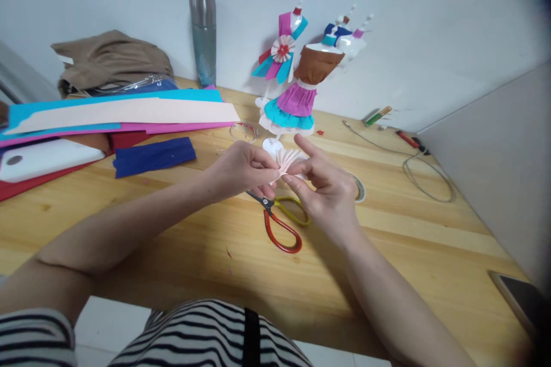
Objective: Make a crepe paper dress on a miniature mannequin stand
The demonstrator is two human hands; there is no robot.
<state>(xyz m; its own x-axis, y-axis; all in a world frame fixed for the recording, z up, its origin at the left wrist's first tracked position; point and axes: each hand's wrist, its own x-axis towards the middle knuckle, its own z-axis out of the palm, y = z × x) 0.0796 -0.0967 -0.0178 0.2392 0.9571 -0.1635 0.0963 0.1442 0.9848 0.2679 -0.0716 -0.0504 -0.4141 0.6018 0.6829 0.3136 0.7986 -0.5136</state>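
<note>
A pale pink strip of pleated crepe paper (289, 159) fans out between my two hands above the table. My left hand (245, 169) pinches its gathered end between thumb and fingers. From the other side, the thumb and a finger of my right hand (325, 186) press on the pleats, with the index finger raised. Below the hands lies a pair of scissors (282, 231) with one red and one yellow handle; its blades are partly covered by my left hand. Just behind the paper stands a small dress form (307, 83) in brown, magenta and turquoise paper.
More small dress forms (284, 49) stand by the wall. At left are stacked crepe sheets (129, 114), a navy piece (155, 156), a white phone (51, 160) and brown cloth (116, 63). A flask (204, 40) stands behind. A tape roll (359, 189) and cable (430, 180) lie right.
</note>
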